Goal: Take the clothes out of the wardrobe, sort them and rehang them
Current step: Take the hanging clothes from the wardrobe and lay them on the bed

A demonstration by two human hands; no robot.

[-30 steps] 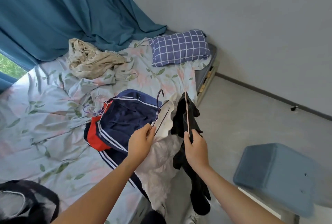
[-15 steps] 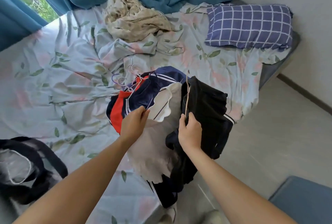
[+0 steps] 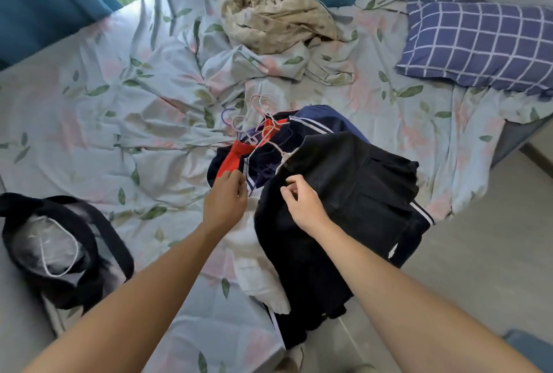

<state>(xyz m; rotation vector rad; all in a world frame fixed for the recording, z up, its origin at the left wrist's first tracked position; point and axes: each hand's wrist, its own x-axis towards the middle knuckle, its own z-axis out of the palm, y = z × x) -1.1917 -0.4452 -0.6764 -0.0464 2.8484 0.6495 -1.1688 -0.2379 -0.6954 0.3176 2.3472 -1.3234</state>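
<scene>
The black garment (image 3: 353, 193), held up on its hanger a second ago, has been laid on the bed (image 3: 89, 133) pile; the left hand (image 3: 226, 202) and right hand (image 3: 302, 205) are loosely curled, empty, so sorting is judged next.

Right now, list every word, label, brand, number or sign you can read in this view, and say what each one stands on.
None: no readable text shows anywhere in this view.
The black garment under the right hand shows only white stripes, no print.
The navy and red clothes by the left hand show stripes only.
The checked pillow and the leaf-print sheet carry patterns, no lettering.
The dark bag shows no label.
</scene>
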